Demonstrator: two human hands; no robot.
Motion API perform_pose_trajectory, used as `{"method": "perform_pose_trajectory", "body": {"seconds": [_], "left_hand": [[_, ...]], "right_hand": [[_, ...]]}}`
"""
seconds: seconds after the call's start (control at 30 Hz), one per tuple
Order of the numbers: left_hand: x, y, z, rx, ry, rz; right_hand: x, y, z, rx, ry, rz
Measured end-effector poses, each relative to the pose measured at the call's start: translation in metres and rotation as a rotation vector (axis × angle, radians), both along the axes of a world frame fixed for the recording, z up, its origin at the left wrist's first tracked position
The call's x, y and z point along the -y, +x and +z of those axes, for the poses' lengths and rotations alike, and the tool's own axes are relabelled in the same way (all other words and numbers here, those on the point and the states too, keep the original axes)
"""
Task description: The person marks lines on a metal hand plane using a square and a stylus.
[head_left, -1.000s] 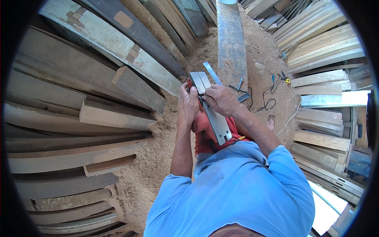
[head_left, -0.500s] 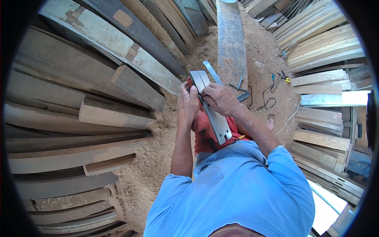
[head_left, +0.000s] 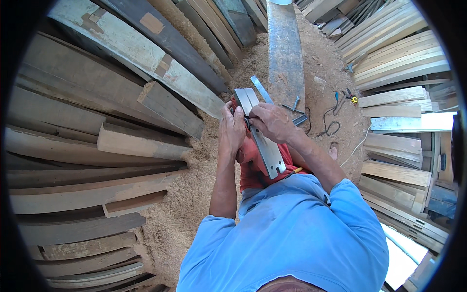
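An electric hand planer [head_left: 269, 155] with a red body lies upside down over my lap, its pale metal sole facing up. My left hand [head_left: 232, 130] is closed round its left side near the far end, thumb by the sole's edge. On the planer's middle, at the gap across the sole, my right hand [head_left: 273, 122] has its fingers pinched together. Whatever the right fingertips grip is hidden by the hand. Just beyond them, a flat metal strip [head_left: 262, 89] and a T-shaped metal tool [head_left: 296, 103] rest by a long plank [head_left: 286, 58].
Stacked boards [head_left: 141, 141] crowd the left side, and lighter planks [head_left: 394, 124] line the right. Sawdust and shavings [head_left: 180, 214] cover the ground. A dark cord [head_left: 332, 127] and a yellow-handled tool [head_left: 354, 99] lie right of the plank.
Almost nothing differs. My right hand has shifted very slightly at the planer's gap; the left hand keeps its hold.
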State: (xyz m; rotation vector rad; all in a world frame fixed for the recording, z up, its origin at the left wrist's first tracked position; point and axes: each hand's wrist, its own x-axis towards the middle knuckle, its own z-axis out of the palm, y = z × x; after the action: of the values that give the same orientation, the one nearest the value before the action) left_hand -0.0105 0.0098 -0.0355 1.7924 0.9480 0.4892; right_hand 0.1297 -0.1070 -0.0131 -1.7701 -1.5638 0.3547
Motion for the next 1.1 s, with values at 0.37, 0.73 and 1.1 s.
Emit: {"method": "perform_pose_trajectory", "body": {"seconds": [0.37,0.73,1.1], "left_hand": [[0.001,0.001,-0.002,0.041,0.005,0.013],[0.002,0.001,0.003,0.021,0.034,0.006],[0.000,0.001,-0.002,0.053,0.024,0.004]], "right_hand": [[0.000,0.000,-0.008,0.016,0.033,0.003],[0.000,0.001,-0.007,0.025,0.028,0.016],[-0.001,0.001,-0.011,0.050,-0.006,-0.027]]}}
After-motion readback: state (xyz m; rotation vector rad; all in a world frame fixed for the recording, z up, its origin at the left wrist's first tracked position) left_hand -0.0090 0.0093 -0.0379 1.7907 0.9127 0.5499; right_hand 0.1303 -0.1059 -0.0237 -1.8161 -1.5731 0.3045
